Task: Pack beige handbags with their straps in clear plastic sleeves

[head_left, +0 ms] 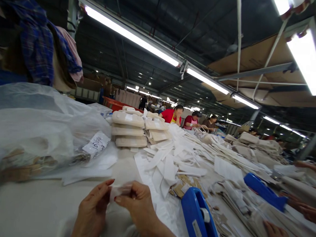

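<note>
Low in the middle of the head view, my left hand (92, 208) and my right hand (141, 204) face each other above the table. A small whitish, see-through piece (116, 192) spans the gap between them, blurred, so I cannot tell its kind. My right thumb and fingers pinch one side of it; the left fingertips grip its other edge. Below the hands lies a pale, blurred item (118, 222), partly hidden by them. A blue tape dispenser (189, 211) with a white roll stands just right of my right hand.
Clear plastic bags (43, 128) bulge at the left. Stacked beige padded pieces (129, 130) stand ahead, beside loose white strips (169, 164) and small brown cards (183, 185). At the right, another person's hands (278, 233) work near a second blue dispenser (264, 191). Several people sit farther back.
</note>
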`<action>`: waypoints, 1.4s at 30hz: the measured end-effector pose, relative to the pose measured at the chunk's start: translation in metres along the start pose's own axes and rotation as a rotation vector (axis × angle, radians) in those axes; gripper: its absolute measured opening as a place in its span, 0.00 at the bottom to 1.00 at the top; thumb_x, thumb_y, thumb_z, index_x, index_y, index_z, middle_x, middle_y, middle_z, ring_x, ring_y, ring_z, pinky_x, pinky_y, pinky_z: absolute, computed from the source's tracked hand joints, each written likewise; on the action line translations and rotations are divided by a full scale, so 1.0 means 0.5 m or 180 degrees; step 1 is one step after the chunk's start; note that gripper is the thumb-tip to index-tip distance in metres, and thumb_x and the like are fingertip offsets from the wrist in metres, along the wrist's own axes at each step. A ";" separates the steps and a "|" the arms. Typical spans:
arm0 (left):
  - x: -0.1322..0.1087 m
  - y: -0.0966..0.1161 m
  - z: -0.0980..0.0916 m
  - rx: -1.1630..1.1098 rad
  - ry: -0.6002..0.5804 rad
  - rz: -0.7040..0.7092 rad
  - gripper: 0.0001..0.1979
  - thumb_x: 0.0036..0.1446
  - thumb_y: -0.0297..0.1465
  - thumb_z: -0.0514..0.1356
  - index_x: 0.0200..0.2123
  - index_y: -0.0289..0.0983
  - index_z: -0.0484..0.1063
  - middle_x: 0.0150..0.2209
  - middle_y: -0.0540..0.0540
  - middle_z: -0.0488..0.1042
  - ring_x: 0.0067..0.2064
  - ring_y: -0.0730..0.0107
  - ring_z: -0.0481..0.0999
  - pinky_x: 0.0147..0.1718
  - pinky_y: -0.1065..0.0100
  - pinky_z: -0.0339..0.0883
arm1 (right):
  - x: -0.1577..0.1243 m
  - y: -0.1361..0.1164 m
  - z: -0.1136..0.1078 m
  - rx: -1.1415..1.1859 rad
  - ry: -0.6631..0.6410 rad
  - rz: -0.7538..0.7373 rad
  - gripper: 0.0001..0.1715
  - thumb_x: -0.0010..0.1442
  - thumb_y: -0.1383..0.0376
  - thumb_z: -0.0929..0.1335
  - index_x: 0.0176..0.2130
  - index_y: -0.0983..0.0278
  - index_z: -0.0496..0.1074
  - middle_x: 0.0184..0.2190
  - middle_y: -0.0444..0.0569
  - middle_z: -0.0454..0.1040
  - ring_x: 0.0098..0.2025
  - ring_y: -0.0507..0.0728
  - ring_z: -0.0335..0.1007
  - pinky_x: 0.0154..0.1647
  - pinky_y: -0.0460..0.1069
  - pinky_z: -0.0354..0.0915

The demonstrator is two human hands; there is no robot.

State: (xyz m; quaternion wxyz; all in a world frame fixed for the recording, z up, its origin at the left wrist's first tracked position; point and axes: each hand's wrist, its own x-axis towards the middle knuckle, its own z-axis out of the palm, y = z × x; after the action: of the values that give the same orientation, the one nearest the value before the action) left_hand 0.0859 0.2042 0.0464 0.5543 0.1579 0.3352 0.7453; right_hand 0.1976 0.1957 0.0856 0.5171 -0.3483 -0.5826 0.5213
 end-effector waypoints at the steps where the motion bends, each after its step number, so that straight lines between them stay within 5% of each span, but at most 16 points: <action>1: 0.002 -0.002 -0.004 0.0009 -0.0043 0.0022 0.19 0.24 0.37 0.72 0.25 0.37 0.77 0.26 0.49 0.76 0.28 0.71 0.71 0.25 0.75 0.69 | -0.007 0.003 -0.002 -0.0361 -0.0057 -0.0239 0.08 0.42 0.63 0.73 0.26 0.63 0.74 0.22 0.41 0.72 0.26 0.51 0.65 0.29 0.46 0.61; 5: 0.001 -0.005 -0.008 0.0105 -0.0260 -0.0138 0.21 0.27 0.41 0.71 0.27 0.36 0.77 0.20 0.49 0.72 0.22 0.70 0.69 0.21 0.70 0.66 | -0.050 0.067 -0.016 -0.1913 -0.0317 -0.1799 0.06 0.53 0.63 0.69 0.26 0.61 0.74 0.25 0.43 0.75 0.28 0.51 0.70 0.29 0.45 0.63; 9: -0.010 -0.001 0.004 0.0039 -0.0337 0.0167 0.19 0.31 0.40 0.69 0.26 0.33 0.75 0.18 0.49 0.72 0.21 0.74 0.68 0.22 0.73 0.63 | -0.123 0.137 -0.026 -0.2433 -0.0003 -0.3192 0.14 0.63 0.62 0.62 0.28 0.60 0.71 0.23 0.41 0.75 0.24 0.49 0.69 0.25 0.45 0.61; 13: -0.008 -0.007 0.009 0.0084 -0.0334 0.0291 0.17 0.33 0.39 0.65 0.27 0.32 0.74 0.18 0.50 0.71 0.21 0.74 0.68 0.22 0.73 0.61 | -0.180 0.127 -0.028 -0.2967 -0.0582 -0.2976 0.19 0.66 0.69 0.55 0.34 0.64 0.72 0.31 0.47 0.77 0.36 0.53 0.72 0.38 0.48 0.65; 16: -0.002 -0.014 0.004 0.0217 -0.0277 0.0366 0.18 0.36 0.41 0.62 0.28 0.32 0.73 0.18 0.50 0.71 0.21 0.74 0.68 0.23 0.72 0.61 | -0.192 0.110 -0.029 -0.3267 -0.0921 -0.2790 0.20 0.63 0.74 0.54 0.34 0.66 0.72 0.30 0.51 0.76 0.35 0.56 0.70 0.41 0.51 0.64; 24: -0.016 -0.002 0.021 0.0757 -0.0359 0.0718 0.17 0.40 0.40 0.60 0.30 0.32 0.70 0.19 0.50 0.71 0.21 0.74 0.68 0.25 0.71 0.62 | -0.198 0.118 -0.030 -0.3194 -0.0893 -0.2770 0.18 0.59 0.77 0.56 0.34 0.66 0.71 0.30 0.52 0.75 0.35 0.56 0.68 0.40 0.52 0.63; 28: -0.075 0.028 0.017 0.1494 -0.0455 0.0985 0.14 0.43 0.38 0.61 0.32 0.34 0.72 0.21 0.50 0.72 0.24 0.72 0.71 0.28 0.69 0.64 | -0.199 0.113 -0.032 -0.3079 -0.0792 -0.2957 0.17 0.58 0.77 0.56 0.36 0.67 0.71 0.31 0.53 0.75 0.36 0.56 0.68 0.40 0.52 0.64; 32: -0.176 0.030 -0.055 0.2520 -0.0575 0.1474 0.09 0.47 0.31 0.60 0.35 0.36 0.74 0.27 0.48 0.75 0.31 0.67 0.74 0.34 0.68 0.68 | -0.203 0.106 -0.031 -0.3025 -0.0610 -0.3074 0.17 0.57 0.77 0.57 0.37 0.67 0.71 0.32 0.53 0.76 0.38 0.56 0.69 0.45 0.54 0.63; 37: -0.255 -0.020 -0.171 0.4431 -0.1327 0.3529 0.21 0.56 0.20 0.45 0.49 0.33 0.68 0.42 0.40 0.76 0.45 0.66 0.75 0.45 0.66 0.71 | -0.206 0.105 -0.037 -0.2887 -0.0607 -0.3166 0.17 0.58 0.76 0.57 0.39 0.68 0.71 0.34 0.52 0.77 0.37 0.55 0.70 0.47 0.55 0.62; 42: -0.274 -0.047 -0.220 0.4868 -0.1044 0.3639 0.25 0.56 0.18 0.43 0.56 0.35 0.61 0.47 0.38 0.73 0.51 0.64 0.72 0.49 0.61 0.70 | -0.205 0.104 -0.041 -0.2708 -0.0734 -0.3220 0.16 0.58 0.76 0.58 0.40 0.67 0.71 0.33 0.51 0.77 0.36 0.54 0.70 0.42 0.53 0.64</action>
State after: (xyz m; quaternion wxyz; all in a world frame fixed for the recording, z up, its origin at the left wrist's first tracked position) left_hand 0.0820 0.0444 -0.0304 -0.1043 0.7171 0.5206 0.4515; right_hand 0.2335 0.1149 0.0091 0.4499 -0.1479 -0.8803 -0.0265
